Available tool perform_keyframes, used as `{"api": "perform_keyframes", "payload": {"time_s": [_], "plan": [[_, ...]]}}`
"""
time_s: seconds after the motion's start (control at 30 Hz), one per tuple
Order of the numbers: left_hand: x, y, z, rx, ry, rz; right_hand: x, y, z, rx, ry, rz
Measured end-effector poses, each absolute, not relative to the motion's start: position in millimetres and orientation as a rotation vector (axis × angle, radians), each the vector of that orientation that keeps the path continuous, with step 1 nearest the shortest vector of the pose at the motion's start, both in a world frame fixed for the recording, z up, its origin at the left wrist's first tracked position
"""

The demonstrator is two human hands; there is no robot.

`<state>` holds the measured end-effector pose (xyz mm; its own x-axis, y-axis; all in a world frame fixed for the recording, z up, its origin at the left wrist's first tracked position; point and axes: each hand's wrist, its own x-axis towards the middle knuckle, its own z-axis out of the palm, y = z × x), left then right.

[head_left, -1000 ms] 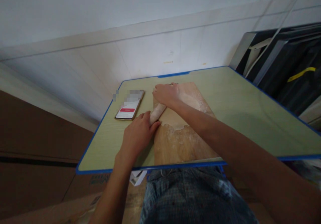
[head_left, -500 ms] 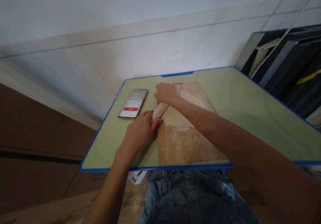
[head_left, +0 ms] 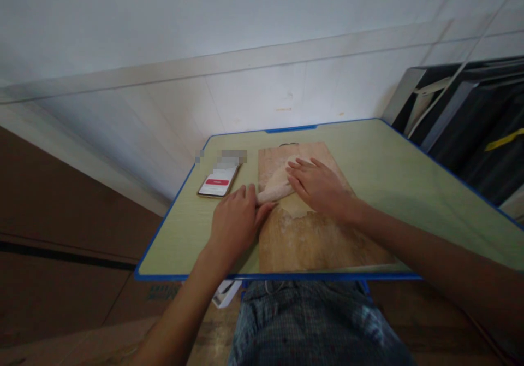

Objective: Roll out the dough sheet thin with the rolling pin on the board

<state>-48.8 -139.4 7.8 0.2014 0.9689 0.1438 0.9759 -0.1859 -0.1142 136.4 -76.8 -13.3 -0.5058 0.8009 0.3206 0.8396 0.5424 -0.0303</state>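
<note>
A pale, flour-dusted rolling pin (head_left: 276,192) lies aslant over a thin sheet of dough (head_left: 295,206). My left hand (head_left: 237,216) is closed around its left end, just off the left edge of the wooden board (head_left: 295,248). My right hand (head_left: 317,186) lies flat with fingers stretched out, over the right end of the pin and the dough. It hides that end of the pin and part of the sheet. Loose flour marks the board near the dough's front edge.
The board rests on a green table (head_left: 393,191) with a blue rim. A phone (head_left: 218,183) with a lit screen lies left of the board. Behind the table stands a white wall (head_left: 254,101). Dark flat items (head_left: 470,114) lean at the right.
My right hand has moved right and nearer to me, opening from a curled grip to flat fingers. The pin has swung to a flatter slant. My left hand has shifted slightly right.
</note>
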Motion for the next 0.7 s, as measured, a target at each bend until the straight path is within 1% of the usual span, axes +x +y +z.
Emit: {"api": "perform_keyframes", "payload": {"time_s": [0.17, 0.33, 0.43, 0.53, 0.6, 0.7], "plan": [[-50.0, -103.8, 6.2, -2.184, -1.930, -0.063, 111.4, -33.2, -9.6, -1.505, -2.396, -0.212], [-56.5, -65.3, 5.7, -2.296, -1.860, -0.009, 93.2, 5.6, 0.1, -1.615, -2.421, -0.108], [-57.3, -68.2, 4.5, -2.408, -1.711, 0.062, 94.9, 1.5, -0.5, -1.612, -2.429, -0.124], [-53.1, -91.5, 1.2, -2.407, -1.660, -0.071, 108.1, -22.6, -7.8, -1.529, -2.449, -0.227], [-49.6, -106.2, -1.5, -2.372, -1.658, -0.171, 118.9, -39.6, -12.1, -1.471, -2.485, -0.237], [-49.4, -103.7, -4.2, -2.356, -1.650, -0.187, 126.1, -46.9, -10.7, -1.454, -2.501, -0.221]]}}
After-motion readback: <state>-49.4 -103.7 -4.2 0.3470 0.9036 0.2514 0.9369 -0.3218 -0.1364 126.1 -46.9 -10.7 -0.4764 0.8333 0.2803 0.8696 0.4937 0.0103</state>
